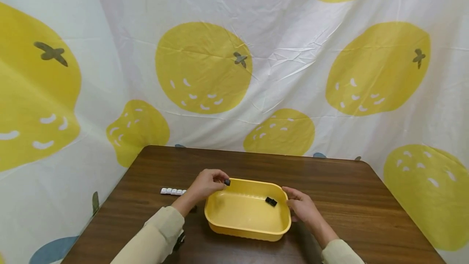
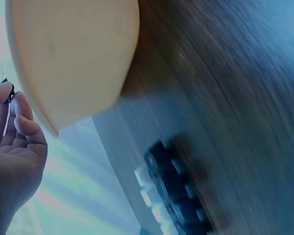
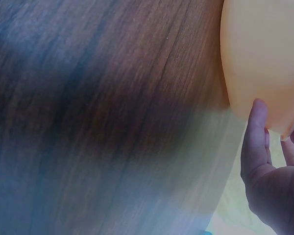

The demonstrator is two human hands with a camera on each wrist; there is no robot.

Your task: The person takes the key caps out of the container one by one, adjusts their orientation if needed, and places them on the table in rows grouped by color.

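Between thumb and fingers, my left hand (image 1: 209, 184) pinches a small black keycap (image 1: 227, 182) at the back left rim of a yellow plastic basin (image 1: 249, 234). The left wrist view also shows this black keycap (image 2: 10, 91), mostly covered by the fingertips. My right hand (image 1: 302, 205) grips the basin's right side, with the thumb at the rim and fingers against the outer wall (image 3: 264, 58). Inside the basin, toward the right, lie black keycaps (image 1: 271, 201) side by side.
Left of the basin, a row of white keycaps (image 1: 171, 191) stands on the brown wooden table (image 1: 329, 178). A row of black keycaps (image 2: 174, 188) sits beside it, largely hidden by the left arm in the head view. A lemon-print curtain (image 1: 278, 76) hangs behind the table.
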